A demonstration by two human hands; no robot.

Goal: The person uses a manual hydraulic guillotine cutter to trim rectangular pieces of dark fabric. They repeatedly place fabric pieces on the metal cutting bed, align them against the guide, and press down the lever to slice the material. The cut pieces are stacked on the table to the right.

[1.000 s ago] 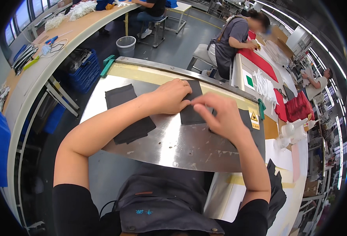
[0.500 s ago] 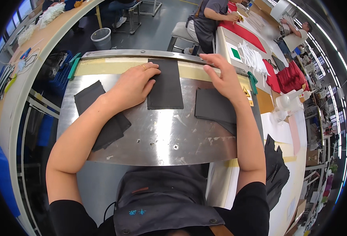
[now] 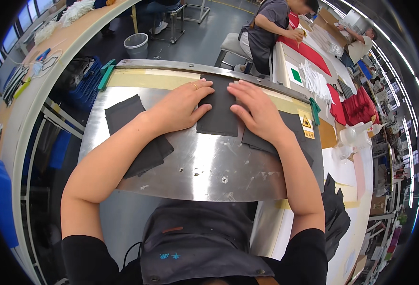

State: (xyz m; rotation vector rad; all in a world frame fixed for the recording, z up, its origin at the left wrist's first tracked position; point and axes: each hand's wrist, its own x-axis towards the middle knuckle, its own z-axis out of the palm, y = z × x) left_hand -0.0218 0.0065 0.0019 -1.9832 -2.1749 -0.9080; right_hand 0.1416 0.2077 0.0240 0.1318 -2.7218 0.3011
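Note:
A black rectangular fabric piece lies on a shiny metal plate, its far end at the raised metal bar. My left hand rests along its left edge, fingers flat and thumb apart. On the opposite edge my right hand lies with fingers outstretched, fingertips on the fabric. Neither hand grips anything. Under my left forearm is a pile of black fabric pieces, partly covered by the arm. A second black pile lies under my right hand and forearm, partly hidden.
Green clamps sit at the plate's far corners. To the right, a table holds red fabric, white strips, plastic bottles and dark scraps. A co-worker sits beyond it. A bin stands ahead.
My right hand has come down and left from above the right pile onto the fabric piece's right edge. My left hand stays at its left edge. The whole view has shifted slightly.

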